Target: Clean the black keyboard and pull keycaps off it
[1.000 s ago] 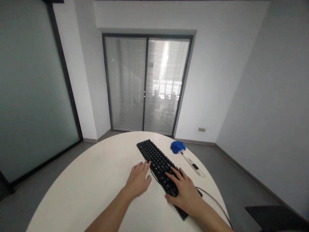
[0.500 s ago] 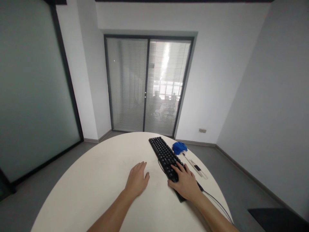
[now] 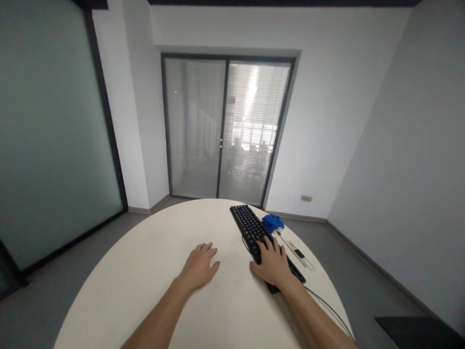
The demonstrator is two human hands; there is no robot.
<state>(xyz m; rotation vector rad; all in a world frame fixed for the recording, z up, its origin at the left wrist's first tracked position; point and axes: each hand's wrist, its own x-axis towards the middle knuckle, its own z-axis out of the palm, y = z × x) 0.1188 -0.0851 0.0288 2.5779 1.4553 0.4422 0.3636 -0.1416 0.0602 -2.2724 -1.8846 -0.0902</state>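
One round white worktop [image 3: 145, 286] carries one black keyboard [image 3: 254, 230] with one black cable [image 3: 327, 305] trailing from it, one crumpled blue cloth [image 3: 273, 222], and one long clear flat strip with a small dark mark, too small to identify [image 3: 298, 253]. Two bare hands show, the left hand [image 3: 199, 265] flat on the worktop and the right hand [image 3: 273, 264] lying on the keyboard. Behind them stand one sliding glass door of two panels [image 3: 227, 128], one frosted glass wall [image 3: 51, 131], and one wall socket [image 3: 306, 198].
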